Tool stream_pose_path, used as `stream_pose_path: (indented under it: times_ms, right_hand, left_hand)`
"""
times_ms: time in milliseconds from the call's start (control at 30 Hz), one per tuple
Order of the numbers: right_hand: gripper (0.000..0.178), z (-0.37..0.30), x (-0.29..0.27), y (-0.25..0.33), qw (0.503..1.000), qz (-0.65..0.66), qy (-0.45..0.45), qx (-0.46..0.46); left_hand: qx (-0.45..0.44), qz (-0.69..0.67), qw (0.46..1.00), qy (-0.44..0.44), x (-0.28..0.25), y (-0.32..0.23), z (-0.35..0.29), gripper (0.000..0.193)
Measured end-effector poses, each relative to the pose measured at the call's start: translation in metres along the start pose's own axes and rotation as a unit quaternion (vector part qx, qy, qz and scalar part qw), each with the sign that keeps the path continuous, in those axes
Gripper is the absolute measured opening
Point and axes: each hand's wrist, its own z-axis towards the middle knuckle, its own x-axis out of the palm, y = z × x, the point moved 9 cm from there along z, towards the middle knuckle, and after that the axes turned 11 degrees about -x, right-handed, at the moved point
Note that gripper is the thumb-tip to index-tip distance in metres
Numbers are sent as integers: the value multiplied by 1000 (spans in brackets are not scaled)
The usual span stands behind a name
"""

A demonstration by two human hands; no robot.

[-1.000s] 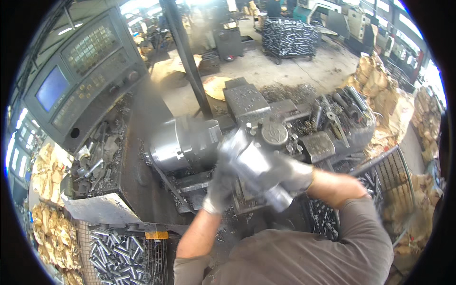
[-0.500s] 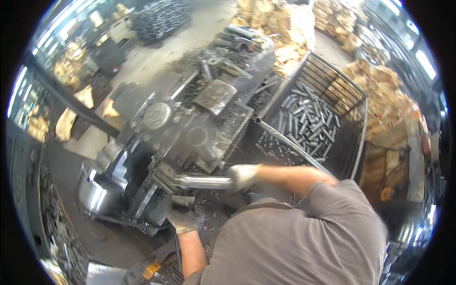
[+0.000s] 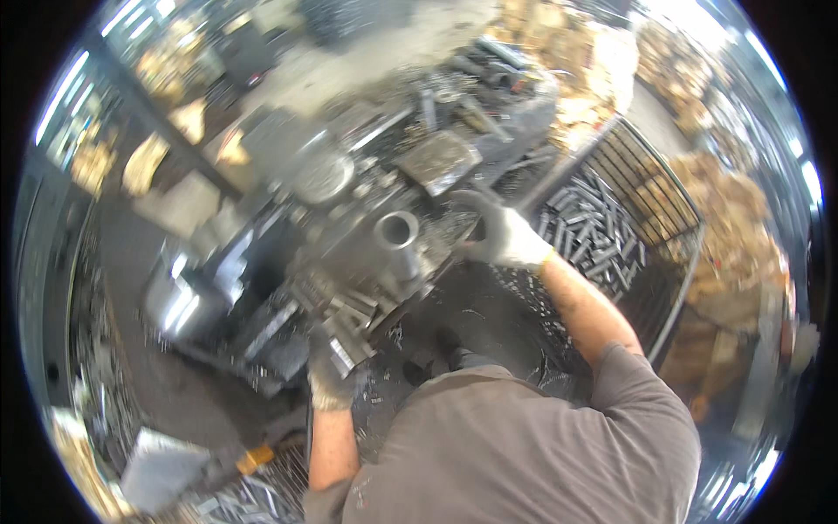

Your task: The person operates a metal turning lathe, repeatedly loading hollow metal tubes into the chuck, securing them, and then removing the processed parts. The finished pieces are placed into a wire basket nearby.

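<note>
My left hand [image 3: 328, 381], in a pale work glove, is closed around a short shiny metal piece [image 3: 342, 351] at the machine's near edge. Its exact shape is blurred. My right hand [image 3: 511, 237], gloved too, reaches out beside the machine's right side. Thumb and forefinger curve apart, with nothing visible between them. Left of that hand, a hollow metal cylinder [image 3: 397, 230] stands upright on the machine, its round opening facing up. Behind it sits a square metal block [image 3: 441, 162]. A large shiny rounded machine part [image 3: 182, 301] lies to the left.
At the right, a wire-sided bin [image 3: 653, 175] holds many short metal tubes [image 3: 587, 229]. Loose metal parts [image 3: 489, 79] lie at the machine's far end. Brown sacks [image 3: 729, 210] are piled beyond the bin. Metal shavings cover the dark floor [image 3: 476, 319].
My right hand has let go of a shiny metal tube near the machine's front and moved up and to the right. That tube no longer shows between my hands. The view has shifted.
</note>
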Motion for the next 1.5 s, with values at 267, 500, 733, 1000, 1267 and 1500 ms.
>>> stream_pose_path:
  times_ms: [267,500,733,1000,1267,1500]
  right_hand:
    - [64,-4,152,177,914,10,174,-366]
    - [50,27,263,115,946,-143,234,-172]
    - [84,40,270,156,928,135,348,-2]
    - [81,119,122,274,911,259,200,-251]
    - [54,329,175,226,721,-521,232,-395]
    - [74,333,257,158,815,-185,459,-301]
  left_hand:
    - [-28,-70,997,5,-10,30,-36,72]
    - [92,-14,986,-142,-105,-33,-30,35]
    - [211,-21,974,-78,-39,-75,-19,62]
    - [185,456,861,-127,-87,-113,136,68]
    - [360,595,643,-321,-20,-140,26,50]
    - [178,216,790,-546,-202,-20,-117,31]
